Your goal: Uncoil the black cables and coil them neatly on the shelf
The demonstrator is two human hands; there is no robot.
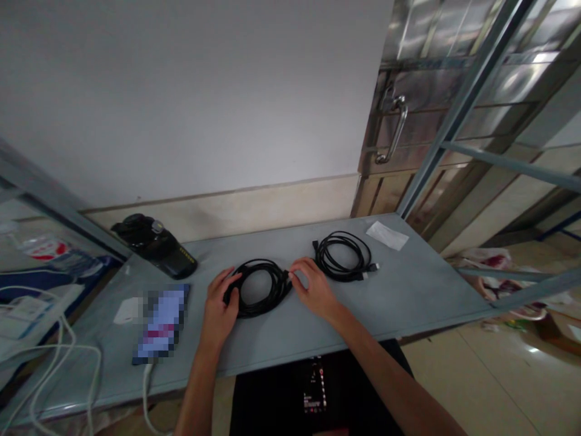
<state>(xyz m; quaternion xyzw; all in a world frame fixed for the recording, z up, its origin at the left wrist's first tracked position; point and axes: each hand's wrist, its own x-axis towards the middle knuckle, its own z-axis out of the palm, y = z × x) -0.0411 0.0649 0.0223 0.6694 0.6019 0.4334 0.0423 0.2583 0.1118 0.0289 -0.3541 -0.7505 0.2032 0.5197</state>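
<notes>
A coiled black cable (280, 292) lies on the grey-blue table in front of me. My left hand (221, 304) is at the left side of this coil, its thumb and fingers closed around the loops. At the coil's right edge, my right hand (312, 286) pinches a dark cable end or connector between thumb and forefinger; the fingertips partly hide it. Just beyond my right hand rests a second black cable coil (342, 277), with a light-tipped plug and dark connectors showing at its edges. Neither hand touches that second coil.
A black bottle (157, 247) stands tilted in view at the back left. Nearer lies a phone (162, 324) with a white cable, beside a white paper (129, 310). A white packet (387, 235) is at the back right. Metal frame posts (436, 157) flank the table (408, 303).
</notes>
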